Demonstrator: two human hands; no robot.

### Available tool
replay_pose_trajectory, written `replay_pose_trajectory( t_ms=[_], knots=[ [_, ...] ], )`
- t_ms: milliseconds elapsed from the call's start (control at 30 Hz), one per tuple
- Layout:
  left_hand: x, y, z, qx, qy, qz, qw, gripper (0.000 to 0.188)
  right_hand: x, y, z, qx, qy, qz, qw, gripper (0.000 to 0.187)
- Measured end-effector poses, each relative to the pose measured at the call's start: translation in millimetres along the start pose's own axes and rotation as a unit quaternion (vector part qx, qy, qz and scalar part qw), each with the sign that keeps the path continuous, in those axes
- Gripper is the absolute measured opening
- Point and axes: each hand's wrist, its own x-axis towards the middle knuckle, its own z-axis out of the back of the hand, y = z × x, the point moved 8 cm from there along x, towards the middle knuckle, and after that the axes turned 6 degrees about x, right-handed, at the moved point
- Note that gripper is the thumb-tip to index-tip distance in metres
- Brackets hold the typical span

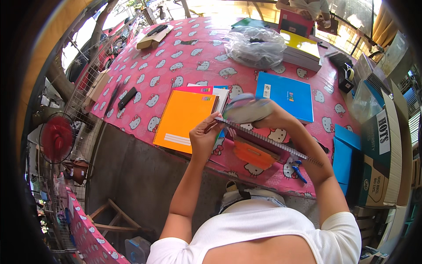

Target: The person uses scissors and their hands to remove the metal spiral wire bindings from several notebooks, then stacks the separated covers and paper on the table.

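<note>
My left hand (205, 133) pinches the corner of a spiral notebook (263, 140) at one end of its coil. The notebook is tilted on edge in front of me, and its loose coil end sticks out beside my right forearm. My right hand (271, 115) is closed around a rounded, greyish thing (247, 108), too smeared by motion to name, just above the coil. Behind the notebook's lower part shows an orange piece (255, 154). Blue-handled pliers (300, 172) lie near the table's front edge. To the left rests an orange spiral notebook (182, 119) on a stack of others.
A blue notebook (285, 97) lies farther back, before a clear plastic bag (256, 46) and a yellow-topped stack (301, 46). Across the table a person's hands (303, 14) are near a red notebook (295, 24). Cardboard boxes (382, 154) stand at right; a black object (127, 98) lies left.
</note>
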Motion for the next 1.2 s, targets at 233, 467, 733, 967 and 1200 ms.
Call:
replay_pose_trajectory(
  t_ms=[233,467,733,967,1200],
  knots=[
    [6.3,-2.8,1.9,-0.025,0.036,0.052,0.998,0.031,-138.9,-79.1,164.4,-0.255,-0.504,-0.064,0.823,0.036],
    [47.9,-31.6,-51.5,0.107,0.133,-0.103,0.98,0.022,-353.7,-108.0,210.3,-0.524,-0.488,-0.43,0.549,0.059],
    [-62.9,-251.5,-52.3,0.34,0.006,-0.508,0.791,0.007,-295.7,-86.9,19.2,-0.4,-0.3,-0.146,0.854,0.064],
    [-113.3,-83.0,-129.5,0.226,0.265,-0.293,0.89,0.018,-286.6,-99.1,-14.6,-0.505,-0.311,-0.21,0.777,0.052],
    [-113.0,-59.7,-109.9,0.204,0.148,-0.246,0.936,0.019,-234.8,21.9,-40.5,-0.148,-0.287,-0.088,0.942,0.034]
  ],
)
